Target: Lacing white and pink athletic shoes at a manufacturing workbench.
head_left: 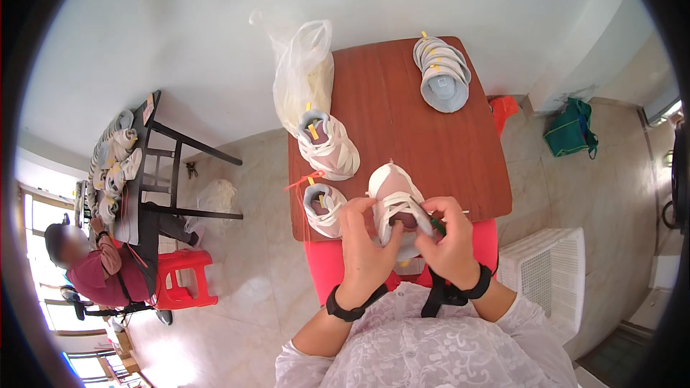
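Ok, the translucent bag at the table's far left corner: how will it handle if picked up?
The bag is probably floppy: its film is creased, with loose folds at the top. The film itself looks light, being thin and see-through. What's inside is too blurred to judge total weight.

I hold a white and dusty-pink shoe upper [394, 185] with white laces crossed over its front. It lies at the near edge of the reddish-brown wooden worktop [392, 93], toe toward the far edge, opening toward me. A small green piece [439, 227], mostly hidden, shows beside it.
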Demonstrator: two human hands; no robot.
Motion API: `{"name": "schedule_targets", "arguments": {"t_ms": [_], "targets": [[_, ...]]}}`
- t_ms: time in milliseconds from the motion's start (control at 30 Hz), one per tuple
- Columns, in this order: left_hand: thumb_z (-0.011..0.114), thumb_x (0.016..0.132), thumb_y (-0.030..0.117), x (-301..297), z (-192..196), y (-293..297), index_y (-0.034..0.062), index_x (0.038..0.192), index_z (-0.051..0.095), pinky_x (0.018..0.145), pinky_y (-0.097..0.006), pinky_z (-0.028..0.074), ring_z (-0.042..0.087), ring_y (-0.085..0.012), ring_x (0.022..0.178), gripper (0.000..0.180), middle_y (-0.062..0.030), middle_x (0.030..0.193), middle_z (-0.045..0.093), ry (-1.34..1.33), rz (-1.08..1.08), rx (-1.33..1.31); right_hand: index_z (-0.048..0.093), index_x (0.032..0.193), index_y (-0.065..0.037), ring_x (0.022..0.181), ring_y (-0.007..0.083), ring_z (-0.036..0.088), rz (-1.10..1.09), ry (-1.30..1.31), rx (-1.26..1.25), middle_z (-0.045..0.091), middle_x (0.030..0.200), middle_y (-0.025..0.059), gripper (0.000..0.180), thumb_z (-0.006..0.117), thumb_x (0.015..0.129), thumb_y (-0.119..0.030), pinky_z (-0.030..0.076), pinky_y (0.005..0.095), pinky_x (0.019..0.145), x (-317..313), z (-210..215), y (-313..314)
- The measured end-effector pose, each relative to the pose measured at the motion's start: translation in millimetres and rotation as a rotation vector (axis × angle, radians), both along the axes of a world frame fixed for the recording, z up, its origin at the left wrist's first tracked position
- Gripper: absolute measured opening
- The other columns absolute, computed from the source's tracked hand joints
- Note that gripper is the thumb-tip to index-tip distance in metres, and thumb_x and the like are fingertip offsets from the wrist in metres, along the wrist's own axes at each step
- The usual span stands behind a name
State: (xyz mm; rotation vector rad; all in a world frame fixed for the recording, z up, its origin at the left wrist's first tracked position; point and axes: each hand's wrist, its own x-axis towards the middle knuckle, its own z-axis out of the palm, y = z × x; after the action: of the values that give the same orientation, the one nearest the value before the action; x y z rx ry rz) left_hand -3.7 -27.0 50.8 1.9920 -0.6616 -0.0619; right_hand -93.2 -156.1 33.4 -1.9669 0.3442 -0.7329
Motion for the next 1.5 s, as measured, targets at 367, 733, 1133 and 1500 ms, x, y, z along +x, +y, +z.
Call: {"name": "schedule_targets", "arguments": {"t_ms": [367,733,1133,1500], "targets": [[0.068,0.089,0.014,21,4,15,0.0041,0.144,0.026,0.104,-0.039,0.041,0.049,-0.0275,0.125,0.070,-0.0179,0.138,0.042,0.618,-0.383,-0.333,0.053,0.107,0.003,0.080,0.0178,0.069,0.118,0.218,0.246,0.071,0.089,0.0159,0.030,0.064,0.081,-0.005,0.052,0.0274,0.067,5,38,-36],[0.063,0.084,-0.005,12,2,12,0.0062,0.142,0.028,0.105,-0.039,0.041,0.048,-0.0243,0.125,0.069,-0.0159,0.135,0.045,0.936,-0.327,-0.631,0.054,0.106,0.003,0.086,0.0230,0.071,0.110,0.202,0.158,0.070,0.092,0.0175,0.030,0.065,0.079,-0.004,0.054,0.0296,0.074,6,35,-34],[0.075,0.063,0.000,20,40,2,0.0094,0.091,0.066,0.080,-0.039,0.044,0.055,-0.0263,0.092,0.031,-0.0066,0.096,0.059,-0.484,-0.284,0.102,0.059,0.101,-0.003,0.067,0.0272,0.061,0.132,-0.085,-0.382,0.065,0.084,0.0108,0.038,0.072,0.066,0.005,0.050,0.0333,0.057,0,26,-20],[0.068,0.077,0.000,36,26,8,0.0060,0.107,0.065,0.085,-0.036,0.046,0.059,-0.0252,0.099,0.030,-0.0077,0.102,0.062,-0.374,-0.320,0.011,0.061,0.096,-0.005,0.069,0.0254,0.058,0.156,-0.096,-0.295,0.062,0.082,0.0076,0.032,0.071,0.067,0.004,0.048,0.0343,0.056,3,24,-30]]}}
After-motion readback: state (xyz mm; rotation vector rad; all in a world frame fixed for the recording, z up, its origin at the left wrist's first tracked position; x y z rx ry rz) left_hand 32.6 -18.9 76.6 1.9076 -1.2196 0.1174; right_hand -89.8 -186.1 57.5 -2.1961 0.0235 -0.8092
